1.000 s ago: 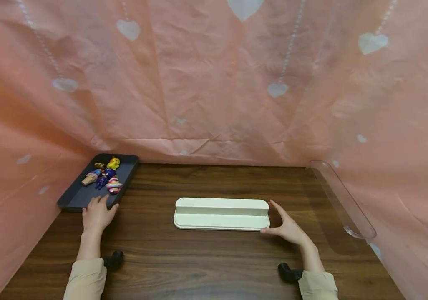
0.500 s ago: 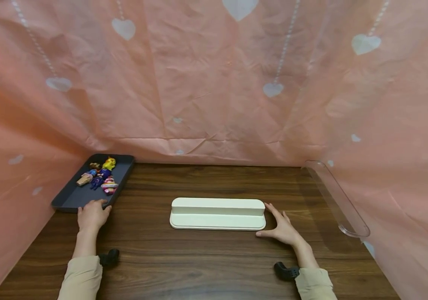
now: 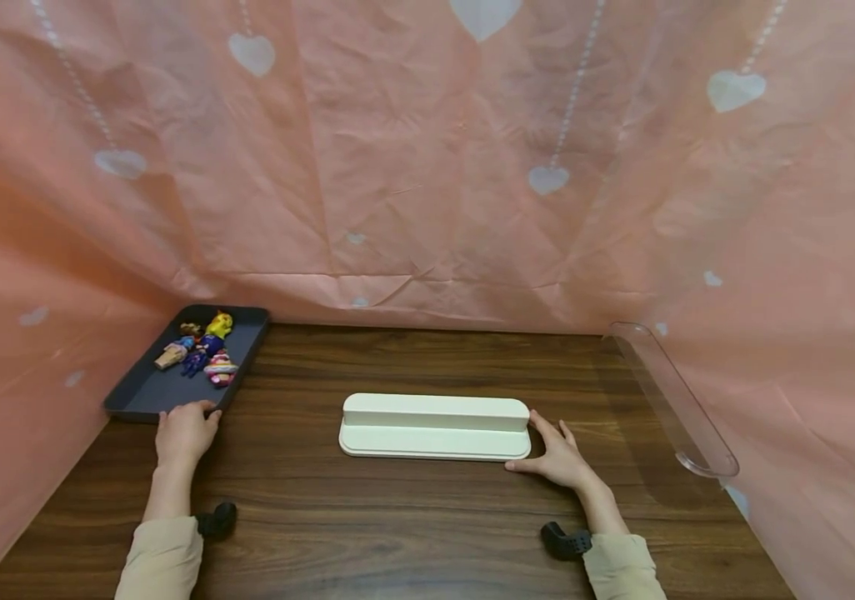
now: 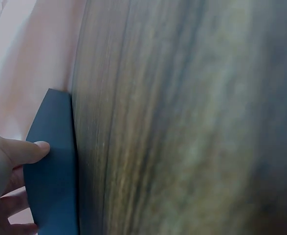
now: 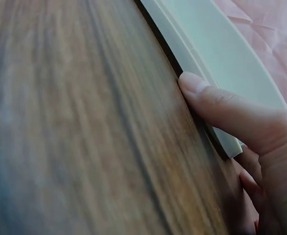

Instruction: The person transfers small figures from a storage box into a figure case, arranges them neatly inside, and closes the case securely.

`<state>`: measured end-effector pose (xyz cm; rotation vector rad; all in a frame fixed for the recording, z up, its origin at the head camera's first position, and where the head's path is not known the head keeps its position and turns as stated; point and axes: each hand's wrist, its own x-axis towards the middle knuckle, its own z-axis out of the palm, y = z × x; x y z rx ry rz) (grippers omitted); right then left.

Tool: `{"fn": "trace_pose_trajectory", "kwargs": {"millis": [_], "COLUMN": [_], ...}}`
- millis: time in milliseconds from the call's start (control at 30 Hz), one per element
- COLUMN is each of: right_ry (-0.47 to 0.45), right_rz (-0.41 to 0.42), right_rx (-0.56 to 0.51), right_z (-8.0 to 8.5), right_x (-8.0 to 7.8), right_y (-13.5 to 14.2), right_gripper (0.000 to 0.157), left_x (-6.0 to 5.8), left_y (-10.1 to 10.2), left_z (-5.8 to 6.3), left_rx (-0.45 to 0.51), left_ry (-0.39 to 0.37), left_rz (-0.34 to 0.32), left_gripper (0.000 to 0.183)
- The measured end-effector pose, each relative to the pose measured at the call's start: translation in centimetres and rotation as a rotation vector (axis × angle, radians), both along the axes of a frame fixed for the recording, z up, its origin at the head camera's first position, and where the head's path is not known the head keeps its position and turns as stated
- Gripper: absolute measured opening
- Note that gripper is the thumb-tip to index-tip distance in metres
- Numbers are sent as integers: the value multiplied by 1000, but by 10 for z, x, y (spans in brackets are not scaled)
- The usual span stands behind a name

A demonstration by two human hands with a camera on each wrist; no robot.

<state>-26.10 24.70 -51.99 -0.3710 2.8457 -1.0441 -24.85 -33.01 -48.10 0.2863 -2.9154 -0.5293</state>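
At the far left, my left hand (image 3: pixel 183 433) grips the near rim of a dark grey tray (image 3: pixel 148 393). In the left wrist view the thumb lies on the tray's outer wall (image 4: pixel 55 176), with the fingers over the rim. Several small colourful toy figures (image 3: pixel 208 346) lie in the tray. My right hand (image 3: pixel 564 458) holds the right end of a long white two-step display stand (image 3: pixel 435 443). Its thumb is at the stand's front edge (image 5: pixel 182 44) in the right wrist view, and the fingers reach around the end, partly hidden.
A clear plastic cover (image 3: pixel 675 400), long with rounded ends, stands at the right side of the wooden table (image 3: pixel 397 517). Pink cloth with white hearts (image 3: pixel 427 167) encloses the back and sides.
My left hand has come down from over the tray's near end onto its rim and taken hold. The right hand has drawn in slightly around the stand's end. The head view has shifted a little.
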Motion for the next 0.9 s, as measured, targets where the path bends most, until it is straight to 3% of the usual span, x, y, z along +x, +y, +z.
{"fn": "trace_pose_trajectory", "kwargs": {"millis": [333,400,500,900], "right_ry": [3,13,13,28], "right_rz": [-8,-5,-2,6], "right_rx": [1,-14,-13,-2], "right_z": [1,-7,-7,-7], "right_x": [-5,-9,-9,-11], "right_y": [2,1,1,5], "right_gripper": [105,105,105,105], "left_x": [9,10,13,33], "left_y": [19,22,27,50], "left_z": [4,1,1,11], "left_rx": [-8,-27,-47,-122], "left_ry": [-16,-6,-12,-71], "left_rz": [-20,-17,-28,-128], "left_gripper": [29,29,28,20]}}
